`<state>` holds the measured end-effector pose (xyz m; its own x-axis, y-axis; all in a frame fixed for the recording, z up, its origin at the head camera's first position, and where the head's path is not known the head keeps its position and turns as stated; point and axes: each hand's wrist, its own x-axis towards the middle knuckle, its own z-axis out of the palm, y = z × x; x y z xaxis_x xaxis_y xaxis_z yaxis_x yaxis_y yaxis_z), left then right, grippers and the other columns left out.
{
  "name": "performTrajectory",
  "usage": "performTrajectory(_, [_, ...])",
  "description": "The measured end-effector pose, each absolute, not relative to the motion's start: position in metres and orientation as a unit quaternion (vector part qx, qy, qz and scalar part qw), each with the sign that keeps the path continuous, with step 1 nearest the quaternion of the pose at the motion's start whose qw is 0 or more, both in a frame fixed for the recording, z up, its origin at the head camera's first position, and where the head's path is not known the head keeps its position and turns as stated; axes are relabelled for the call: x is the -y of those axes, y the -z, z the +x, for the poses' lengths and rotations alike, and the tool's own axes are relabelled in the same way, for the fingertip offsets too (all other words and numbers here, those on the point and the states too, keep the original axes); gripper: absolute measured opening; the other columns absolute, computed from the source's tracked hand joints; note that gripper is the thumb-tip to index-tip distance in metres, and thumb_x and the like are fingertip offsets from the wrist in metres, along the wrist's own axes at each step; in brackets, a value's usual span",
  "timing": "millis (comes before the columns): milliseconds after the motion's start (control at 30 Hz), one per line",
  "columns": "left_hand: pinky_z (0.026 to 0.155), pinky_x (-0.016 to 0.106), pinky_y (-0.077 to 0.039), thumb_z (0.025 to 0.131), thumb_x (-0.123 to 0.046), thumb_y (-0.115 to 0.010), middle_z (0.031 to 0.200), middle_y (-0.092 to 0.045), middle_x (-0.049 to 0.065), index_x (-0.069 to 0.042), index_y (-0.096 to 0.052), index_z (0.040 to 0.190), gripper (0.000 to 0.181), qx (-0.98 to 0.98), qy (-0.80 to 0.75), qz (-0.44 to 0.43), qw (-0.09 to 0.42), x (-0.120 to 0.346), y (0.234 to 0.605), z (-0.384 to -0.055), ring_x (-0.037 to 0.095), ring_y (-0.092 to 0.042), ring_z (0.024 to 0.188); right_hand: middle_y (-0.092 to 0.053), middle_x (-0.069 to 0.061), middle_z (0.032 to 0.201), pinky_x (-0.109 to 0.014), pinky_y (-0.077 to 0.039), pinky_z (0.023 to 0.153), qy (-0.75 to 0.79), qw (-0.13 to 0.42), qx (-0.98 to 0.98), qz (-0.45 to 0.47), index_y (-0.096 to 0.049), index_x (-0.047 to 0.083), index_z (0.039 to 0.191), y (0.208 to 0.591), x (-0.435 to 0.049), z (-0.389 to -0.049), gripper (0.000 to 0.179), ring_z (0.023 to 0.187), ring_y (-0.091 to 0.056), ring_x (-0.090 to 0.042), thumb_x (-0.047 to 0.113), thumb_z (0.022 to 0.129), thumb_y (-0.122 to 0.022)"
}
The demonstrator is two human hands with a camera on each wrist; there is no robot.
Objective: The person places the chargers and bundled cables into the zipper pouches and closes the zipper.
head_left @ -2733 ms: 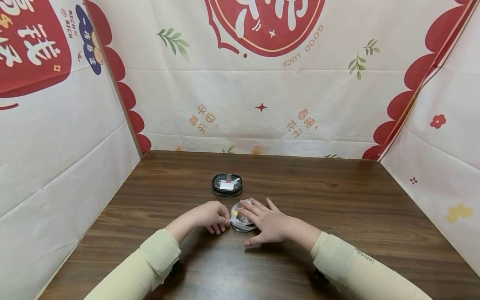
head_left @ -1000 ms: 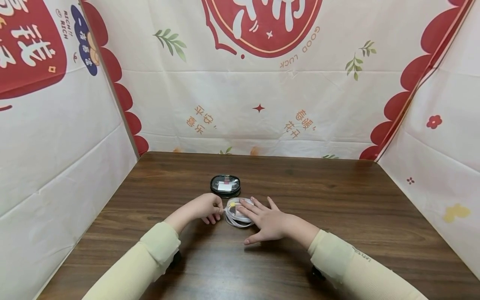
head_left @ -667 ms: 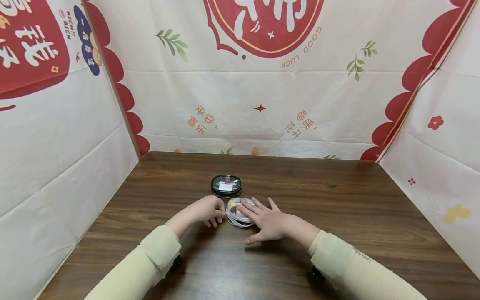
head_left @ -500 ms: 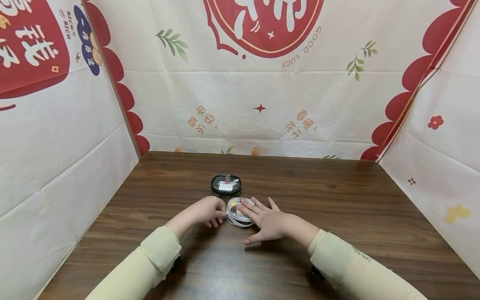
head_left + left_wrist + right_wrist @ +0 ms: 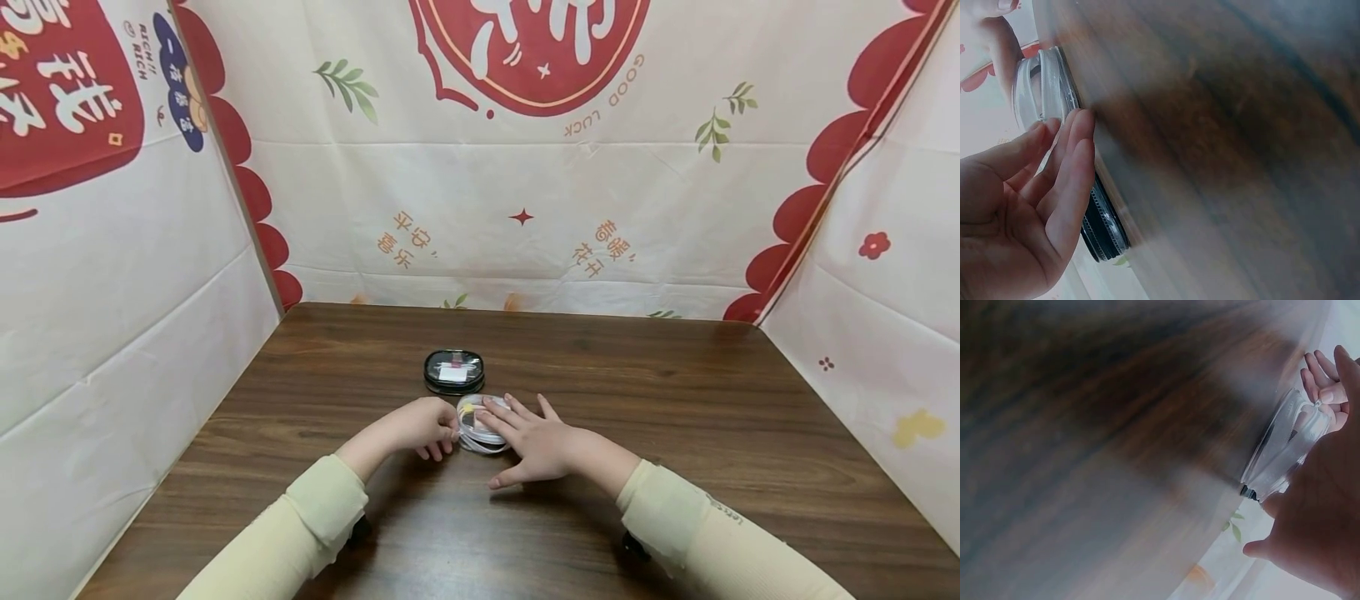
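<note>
A small clear pouch with white edging lies on the table, a yellow item showing through its top. My left hand is at its left end, thumb and fingertips pinching the zipper pull. In the left wrist view, a gap shows between the white bands of the pouch's side. My right hand rests on the pouch with spread, straight fingers, covering its right part. The right wrist view shows the pouch between both hands.
A second clear pouch with black edging, holding a white item, sits just behind the first. The brown wooden table is bordered at the back and sides by printed white cloth.
Compared with the earliest frame, the white edging bulges out more at the pouch's near left side. Lately my left hand has shifted slightly right; my right hand stays on top.
</note>
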<state>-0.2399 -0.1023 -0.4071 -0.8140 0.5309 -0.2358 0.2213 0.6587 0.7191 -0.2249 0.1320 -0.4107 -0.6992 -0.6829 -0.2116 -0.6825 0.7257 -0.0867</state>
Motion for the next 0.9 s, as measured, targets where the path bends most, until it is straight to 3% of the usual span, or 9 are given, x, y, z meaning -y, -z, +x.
performTrajectory(500, [0.051,0.033,-0.053,0.095,-0.004,-0.059,0.07,-0.066,0.007,-0.001,-0.064,0.081,0.016,-0.897,-0.342,0.199,0.194,0.105,0.409,-0.247,0.022,-0.065,0.057,-0.012,0.002,0.162,-0.067,0.002,0.108,0.014,0.091,-0.924,-0.371,-0.019,0.028,0.157,0.405,-0.136,-0.222,0.088,0.147,-0.01,-0.032,0.073,0.087,-0.048])
performTrajectory(700, [0.05,0.031,-0.052,0.095,-0.004,-0.058,0.068,-0.066,0.006,-0.004,-0.063,0.08,0.016,-0.906,-0.335,0.184,0.181,0.105,0.409,-0.258,0.019,-0.064,0.056,-0.022,-0.002,0.16,-0.067,-0.002,0.109,0.023,0.064,-0.924,-0.375,-0.03,0.025,0.154,0.399,-0.137,-0.221,0.083,0.146,-0.014,-0.032,0.07,0.087,-0.052])
performTrajectory(900, [0.05,0.031,-0.053,0.095,-0.007,-0.061,0.065,-0.066,0.007,-0.003,-0.065,0.086,0.011,-0.907,-0.353,0.158,0.169,0.104,0.41,-0.267,0.02,-0.065,0.055,-0.013,0.003,0.162,-0.066,0.0,0.109,0.034,0.065,-0.922,-0.38,-0.027,0.027,0.155,0.398,-0.135,-0.226,0.083,0.147,-0.006,-0.025,0.069,0.088,-0.051])
